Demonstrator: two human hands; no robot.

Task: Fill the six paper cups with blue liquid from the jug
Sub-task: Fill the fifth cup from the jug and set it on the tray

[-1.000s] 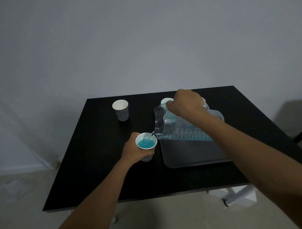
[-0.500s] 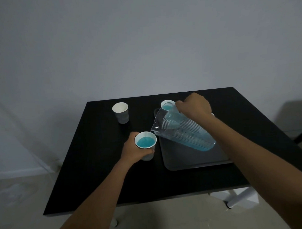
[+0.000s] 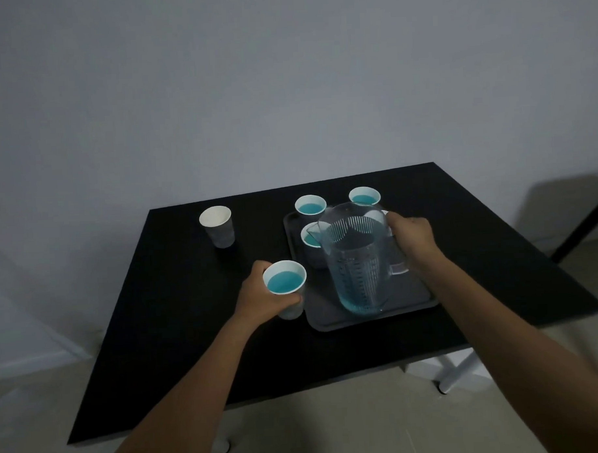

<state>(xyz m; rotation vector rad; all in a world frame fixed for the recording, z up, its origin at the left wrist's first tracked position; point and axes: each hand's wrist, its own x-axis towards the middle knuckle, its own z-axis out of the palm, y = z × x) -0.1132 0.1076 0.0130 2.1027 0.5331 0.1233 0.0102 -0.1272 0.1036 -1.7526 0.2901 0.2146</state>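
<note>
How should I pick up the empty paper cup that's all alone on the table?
Wrap a hand around the side wall of the empty paper cup, coming from the near side. It stands upright on the table, open rim up, with nothing beside it.

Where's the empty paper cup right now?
The empty paper cup stands alone at the table's far left, off the tray, beyond the left hand.

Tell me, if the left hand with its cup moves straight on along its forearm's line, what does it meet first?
Probably the tray: the left hand points up and right, and its cup already stands by the tray's left rim. Depth is uncertain.
</note>
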